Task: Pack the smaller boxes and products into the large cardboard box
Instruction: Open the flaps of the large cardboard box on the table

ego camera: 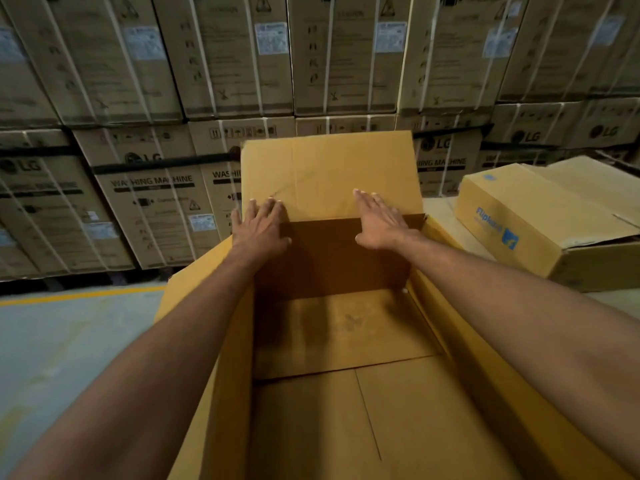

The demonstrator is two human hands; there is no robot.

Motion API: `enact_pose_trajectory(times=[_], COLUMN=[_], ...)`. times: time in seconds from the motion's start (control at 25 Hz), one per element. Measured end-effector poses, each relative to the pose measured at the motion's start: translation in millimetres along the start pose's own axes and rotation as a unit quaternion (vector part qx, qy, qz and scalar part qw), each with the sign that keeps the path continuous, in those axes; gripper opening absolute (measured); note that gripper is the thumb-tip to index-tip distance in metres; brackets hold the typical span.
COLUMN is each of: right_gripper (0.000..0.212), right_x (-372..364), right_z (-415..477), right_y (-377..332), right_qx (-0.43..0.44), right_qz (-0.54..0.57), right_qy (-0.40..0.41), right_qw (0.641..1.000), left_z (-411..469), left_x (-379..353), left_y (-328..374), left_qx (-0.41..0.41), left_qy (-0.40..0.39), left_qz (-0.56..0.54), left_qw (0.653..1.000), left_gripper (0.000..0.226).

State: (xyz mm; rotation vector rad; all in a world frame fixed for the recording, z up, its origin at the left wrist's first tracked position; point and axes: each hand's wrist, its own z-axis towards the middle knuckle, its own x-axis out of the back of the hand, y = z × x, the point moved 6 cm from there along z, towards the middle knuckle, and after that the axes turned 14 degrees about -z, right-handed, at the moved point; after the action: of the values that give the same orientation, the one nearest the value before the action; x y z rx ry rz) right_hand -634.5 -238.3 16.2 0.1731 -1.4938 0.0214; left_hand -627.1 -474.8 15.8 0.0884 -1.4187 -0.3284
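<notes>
A large yellow-brown cardboard box [346,393] stands open right below me, and nothing lies inside it. Its far flap [325,174] sticks up. My left hand [259,225] lies flat against the flap's lower left, fingers spread. My right hand [382,221] presses flat on the flap's lower right, over the fold line. Neither hand holds anything. A smaller cardboard box with a blue logo [540,220] sits to the right, level with the flap.
A wall of stacked washing-machine cartons [156,188] with white straps fills the background. Grey floor with a yellow line [79,296] lies to the left. More flattened cardboard [588,178] rests on the smaller box at the right.
</notes>
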Motion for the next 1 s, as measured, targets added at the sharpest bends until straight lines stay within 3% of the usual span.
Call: enact_pose_trajectory(times=[0.24,0.36,0.56,0.76,0.88,1.0], right_gripper=[0.061,0.07,0.094,0.085,0.072,0.058], right_x=[-31,-45,-37,-26,-18,0], right_z=[22,25,-2,-69,-118,-169], right_y=[0,2,14,46,54,59], right_qx=[-0.001,0.003,0.043,0.027,0.061,0.097], right_qz=[-0.071,-0.058,-0.029,-0.034,-0.044,-0.045], right_qy=[0.016,0.025,-0.039,-0.032,-0.02,0.005], right_qw=[0.997,0.998,0.998,0.999,0.997,0.994], left_z=[9,13,5,-42,-91,-135], left_x=[-20,-27,-20,-11,-10,-5], left_y=[-14,-16,-7,34,84,123], left_qx=[0.024,0.03,0.013,-0.031,-0.087,-0.087], left_qy=[-0.014,-0.024,-0.046,-0.036,-0.005,-0.016], left_qz=[0.019,0.058,0.038,-0.011,0.024,0.026], left_qw=[0.999,0.998,0.998,0.999,0.996,0.996], left_gripper=[0.055,0.053,0.06,0.071,0.07,0.069])
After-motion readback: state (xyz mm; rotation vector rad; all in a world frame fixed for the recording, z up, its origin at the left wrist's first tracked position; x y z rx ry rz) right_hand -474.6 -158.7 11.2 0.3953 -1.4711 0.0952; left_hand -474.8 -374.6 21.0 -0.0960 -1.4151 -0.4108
